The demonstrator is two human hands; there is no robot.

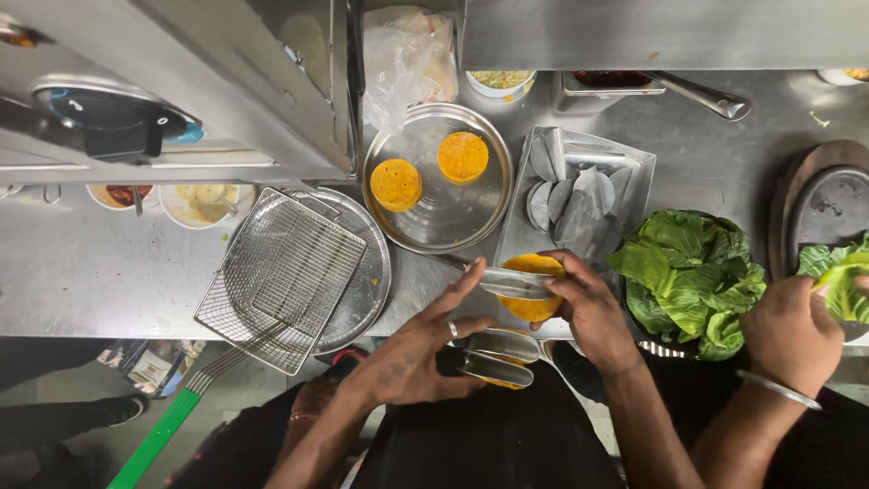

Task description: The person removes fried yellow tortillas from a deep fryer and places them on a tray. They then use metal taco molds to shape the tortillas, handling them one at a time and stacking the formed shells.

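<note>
— At the near edge of the worktop [81, 272], what do the two hands have?
— The right hand [593, 312] pinches a folded metal mould [514, 282] over a round yellow tortilla [532, 288]. The left hand [412, 358] is spread, fingertips touching the mould's other end. Two more moulds [498, 358] lie just under that hand.
— And the containers around them?
— A square steel tray [634, 181] behind holds a heap of empty moulds. The round steel pan [444, 217] beside it carries two flat yellow tortillas [430, 170], apart. A wire basket [281, 276] rests on a round plate [371, 290] to the left. A dark bowl [692, 281] on the right is full of green lettuce leaves, and another person's hand [792, 335] beside it grips a leaf [842, 281].
</note>
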